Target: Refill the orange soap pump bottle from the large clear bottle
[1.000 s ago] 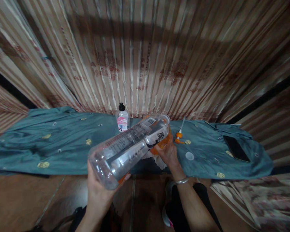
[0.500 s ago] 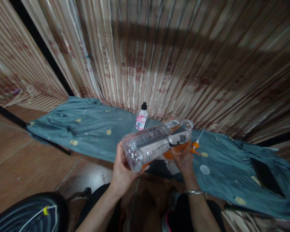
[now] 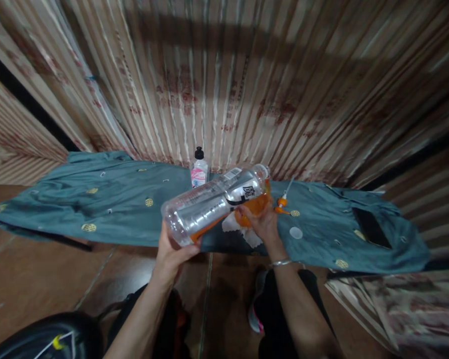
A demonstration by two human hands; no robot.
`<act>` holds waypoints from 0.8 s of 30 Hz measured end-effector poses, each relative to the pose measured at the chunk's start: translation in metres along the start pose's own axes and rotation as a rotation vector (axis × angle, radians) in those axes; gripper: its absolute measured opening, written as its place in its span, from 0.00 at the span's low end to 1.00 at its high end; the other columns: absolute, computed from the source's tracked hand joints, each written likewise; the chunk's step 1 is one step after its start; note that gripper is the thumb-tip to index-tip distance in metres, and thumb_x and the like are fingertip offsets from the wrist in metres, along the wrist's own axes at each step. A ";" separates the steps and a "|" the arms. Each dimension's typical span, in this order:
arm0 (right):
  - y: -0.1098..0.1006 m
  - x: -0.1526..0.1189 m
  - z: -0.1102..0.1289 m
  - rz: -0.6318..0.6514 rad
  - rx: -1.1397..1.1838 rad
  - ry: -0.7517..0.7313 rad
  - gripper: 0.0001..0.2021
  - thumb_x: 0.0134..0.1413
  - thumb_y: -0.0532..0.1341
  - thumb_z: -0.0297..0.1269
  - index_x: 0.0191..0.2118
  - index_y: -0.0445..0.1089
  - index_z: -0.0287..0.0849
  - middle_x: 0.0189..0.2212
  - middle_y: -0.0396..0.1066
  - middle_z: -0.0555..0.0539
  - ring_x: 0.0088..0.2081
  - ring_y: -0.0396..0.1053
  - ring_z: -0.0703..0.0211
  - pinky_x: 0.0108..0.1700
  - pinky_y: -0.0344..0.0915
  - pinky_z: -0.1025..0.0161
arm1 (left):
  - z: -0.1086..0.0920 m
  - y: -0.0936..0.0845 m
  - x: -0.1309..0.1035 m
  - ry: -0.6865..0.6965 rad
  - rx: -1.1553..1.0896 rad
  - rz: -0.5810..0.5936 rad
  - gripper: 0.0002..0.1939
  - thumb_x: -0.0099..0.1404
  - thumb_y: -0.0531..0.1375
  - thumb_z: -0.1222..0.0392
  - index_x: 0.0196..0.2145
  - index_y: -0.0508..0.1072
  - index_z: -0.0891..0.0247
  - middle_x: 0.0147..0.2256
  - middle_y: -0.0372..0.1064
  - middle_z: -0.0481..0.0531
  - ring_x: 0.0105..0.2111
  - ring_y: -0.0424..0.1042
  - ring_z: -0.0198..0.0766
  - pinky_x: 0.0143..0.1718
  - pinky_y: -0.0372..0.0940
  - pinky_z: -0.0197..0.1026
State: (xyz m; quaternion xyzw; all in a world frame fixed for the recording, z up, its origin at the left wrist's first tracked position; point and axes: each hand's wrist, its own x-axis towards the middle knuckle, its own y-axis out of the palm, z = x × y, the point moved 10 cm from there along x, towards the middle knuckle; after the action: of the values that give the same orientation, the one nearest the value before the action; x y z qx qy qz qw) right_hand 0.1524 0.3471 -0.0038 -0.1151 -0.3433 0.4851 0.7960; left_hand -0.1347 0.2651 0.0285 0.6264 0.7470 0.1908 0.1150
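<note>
A large clear plastic bottle [image 3: 217, 202] is tilted over the bench, its neck up and to the right and its base to the left. My left hand [image 3: 174, 252] is wrapped around the base end from below. My right hand [image 3: 262, 222] grips an orange bottle [image 3: 251, 209] under the clear bottle's neck end; its mouth is hidden from me. Just right of that hand lies an orange pump head [image 3: 282, 203] with a clear tube. A round white disc [image 3: 295, 233] is on the cloth nearby, and crumpled white tissue [image 3: 234, 224] lies beneath the bottles.
The teal cloth [image 3: 123, 214] covers a long narrow bench. A small bottle with a black cap [image 3: 199, 169] stands behind the clear bottle. A black phone [image 3: 371, 228] lies at the right. Striped curtain [image 3: 217, 89] hangs behind, and a black stool [image 3: 60, 334] is at lower left.
The view has shifted, so everything sits further left in the picture. Both hands keep their grips, and the clear bottle stays tilted much as before.
</note>
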 end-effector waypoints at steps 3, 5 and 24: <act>0.001 0.002 0.000 0.019 0.012 0.005 0.38 0.47 0.68 0.60 0.55 0.61 0.38 0.45 0.77 0.34 0.46 0.78 0.39 0.48 0.74 0.45 | 0.002 0.000 0.001 -0.035 -0.051 0.030 0.36 0.41 0.75 0.43 0.47 0.74 0.56 0.31 0.75 0.49 0.23 0.70 0.35 0.21 0.64 0.36; 0.002 0.003 0.001 0.028 0.022 0.009 0.37 0.47 0.69 0.57 0.56 0.61 0.39 0.46 0.77 0.35 0.46 0.78 0.39 0.48 0.74 0.45 | 0.004 -0.002 0.002 -0.051 -0.077 0.021 0.30 0.43 0.74 0.41 0.42 0.76 0.56 0.31 0.75 0.50 0.25 0.72 0.36 0.21 0.65 0.36; 0.004 0.010 0.010 0.045 -0.008 0.026 0.33 0.47 0.71 0.47 0.55 0.59 0.40 0.46 0.76 0.36 0.47 0.76 0.39 0.50 0.71 0.45 | 0.020 0.016 0.012 -0.141 -0.303 -0.037 0.32 0.44 0.74 0.41 0.42 0.76 0.62 0.35 0.75 0.53 0.25 0.71 0.33 0.21 0.68 0.33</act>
State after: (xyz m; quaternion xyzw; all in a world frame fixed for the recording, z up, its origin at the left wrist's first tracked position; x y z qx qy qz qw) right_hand 0.1463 0.3563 0.0062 -0.1324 -0.3320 0.4997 0.7890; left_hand -0.1143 0.2816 0.0181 0.5998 0.7111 0.2549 0.2637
